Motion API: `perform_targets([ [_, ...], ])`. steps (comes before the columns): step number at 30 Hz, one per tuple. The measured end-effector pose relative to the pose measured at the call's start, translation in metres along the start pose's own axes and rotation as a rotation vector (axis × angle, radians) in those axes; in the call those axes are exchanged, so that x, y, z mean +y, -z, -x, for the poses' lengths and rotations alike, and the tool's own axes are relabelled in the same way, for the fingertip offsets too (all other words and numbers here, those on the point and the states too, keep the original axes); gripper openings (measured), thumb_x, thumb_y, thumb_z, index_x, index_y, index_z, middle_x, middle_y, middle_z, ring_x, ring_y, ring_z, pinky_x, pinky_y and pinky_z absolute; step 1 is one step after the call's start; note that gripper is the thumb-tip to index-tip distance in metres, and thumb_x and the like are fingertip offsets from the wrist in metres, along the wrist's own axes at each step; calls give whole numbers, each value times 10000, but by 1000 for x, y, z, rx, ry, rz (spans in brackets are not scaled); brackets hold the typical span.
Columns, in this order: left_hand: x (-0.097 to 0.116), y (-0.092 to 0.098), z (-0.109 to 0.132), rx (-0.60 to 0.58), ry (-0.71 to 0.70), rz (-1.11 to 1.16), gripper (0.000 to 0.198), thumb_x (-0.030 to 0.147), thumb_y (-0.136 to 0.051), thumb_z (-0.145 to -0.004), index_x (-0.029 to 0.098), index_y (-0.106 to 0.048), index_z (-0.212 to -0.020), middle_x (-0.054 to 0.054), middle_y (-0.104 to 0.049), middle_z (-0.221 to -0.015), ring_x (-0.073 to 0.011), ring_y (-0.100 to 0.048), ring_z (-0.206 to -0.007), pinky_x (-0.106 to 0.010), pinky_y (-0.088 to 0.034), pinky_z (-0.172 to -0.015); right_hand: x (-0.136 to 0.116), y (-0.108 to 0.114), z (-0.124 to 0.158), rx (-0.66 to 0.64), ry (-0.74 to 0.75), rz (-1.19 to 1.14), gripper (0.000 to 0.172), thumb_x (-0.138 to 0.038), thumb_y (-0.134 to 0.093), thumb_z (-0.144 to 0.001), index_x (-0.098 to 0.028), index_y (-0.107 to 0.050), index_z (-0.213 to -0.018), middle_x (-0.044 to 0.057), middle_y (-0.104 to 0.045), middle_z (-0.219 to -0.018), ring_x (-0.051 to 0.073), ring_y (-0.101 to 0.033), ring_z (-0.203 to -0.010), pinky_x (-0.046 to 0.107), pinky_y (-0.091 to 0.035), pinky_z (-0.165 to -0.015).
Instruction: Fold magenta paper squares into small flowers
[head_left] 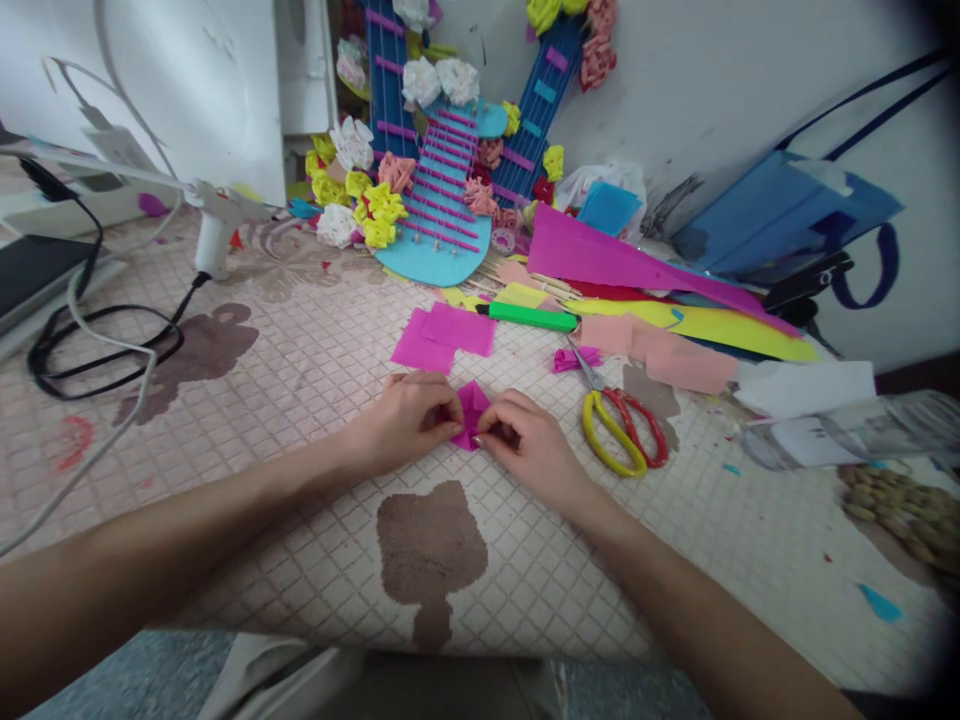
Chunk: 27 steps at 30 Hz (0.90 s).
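A small piece of magenta paper with fold creases is held between my two hands, just over the patterned tablecloth. My left hand pinches its left side between thumb and fingers. On the other side, my right hand grips the paper's right edge in the same pinch. Flat magenta paper squares lie just beyond my hands. To the right are scissors with yellow and red handles, closed, their tips near a folded magenta paper piece.
A green marker lies behind the squares, beside peach paper pieces. Paper-flower decorations lean at the back wall. A white glue gun with a black cable stands left. A clear plastic bottle lies right.
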<state>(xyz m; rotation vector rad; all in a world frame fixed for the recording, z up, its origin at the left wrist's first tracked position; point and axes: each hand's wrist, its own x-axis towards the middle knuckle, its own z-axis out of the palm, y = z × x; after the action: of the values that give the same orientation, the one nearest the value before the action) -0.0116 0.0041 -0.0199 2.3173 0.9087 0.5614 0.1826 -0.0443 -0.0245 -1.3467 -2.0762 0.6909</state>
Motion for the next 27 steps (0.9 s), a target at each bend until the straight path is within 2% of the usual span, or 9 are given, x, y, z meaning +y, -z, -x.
perform_targets([
  [4,-3,2,0,-10,2,22,75,121,-599,-789,151,-665,-767,-19,-615,-757,-138,-547,-741,-261,-402,-703,0,4,-1,-25,2,-53,134,-53,-604,-790,-186,-590,-788,-11,-510,-804,113,-488,-709,254,-379,-644],
  [7,-9,10,0,-106,-58,83,61,174,-640,-794,171,-682,-839,-20,-626,-819,-132,-556,-749,-258,-415,-715,2,14,-2,-165,29,-146,186,-27,-572,-789,-195,-624,-851,1,-515,-873,110,-510,-732,250,-405,-650],
  [10,-13,18,0,-215,-126,82,73,204,-660,-798,210,-711,-850,-21,-611,-877,-140,-556,-810,-272,-418,-773,5,26,-3,-293,89,-196,262,14,-519,-788,-204,-649,-854,16,-510,-930,134,-540,-867,267,-430,-741],
  [14,-15,23,0,-296,-145,44,105,166,-654,-793,238,-726,-821,-18,-588,-920,-149,-548,-863,-288,-408,-818,11,34,-4,-384,106,-203,228,-25,-539,-807,-209,-661,-862,30,-501,-997,155,-535,-957,295,-440,-814],
  [18,-17,24,-1,-298,-161,68,95,159,-640,-794,218,-712,-814,-20,-594,-906,-148,-548,-862,-283,-415,-808,11,33,-3,-353,99,-196,154,-72,-578,-819,-200,-652,-865,25,-506,-970,150,-536,-932,291,-441,-812],
  [23,-22,24,-4,-281,-200,140,61,161,-610,-812,171,-667,-791,-27,-612,-855,-139,-562,-816,-267,-434,-759,6,28,-3,-264,55,-150,105,-100,-585,-824,-197,-621,-809,15,-527,-898,138,-537,-839,267,-438,-720],
  [27,-21,21,-3,-246,-173,136,56,166,-609,-815,168,-665,-818,-28,-621,-846,-133,-567,-785,-259,-436,-728,6,21,-2,-210,23,-143,88,-115,-597,-814,-199,-608,-789,6,-530,-863,125,-530,-765,260,-435,-673],
])
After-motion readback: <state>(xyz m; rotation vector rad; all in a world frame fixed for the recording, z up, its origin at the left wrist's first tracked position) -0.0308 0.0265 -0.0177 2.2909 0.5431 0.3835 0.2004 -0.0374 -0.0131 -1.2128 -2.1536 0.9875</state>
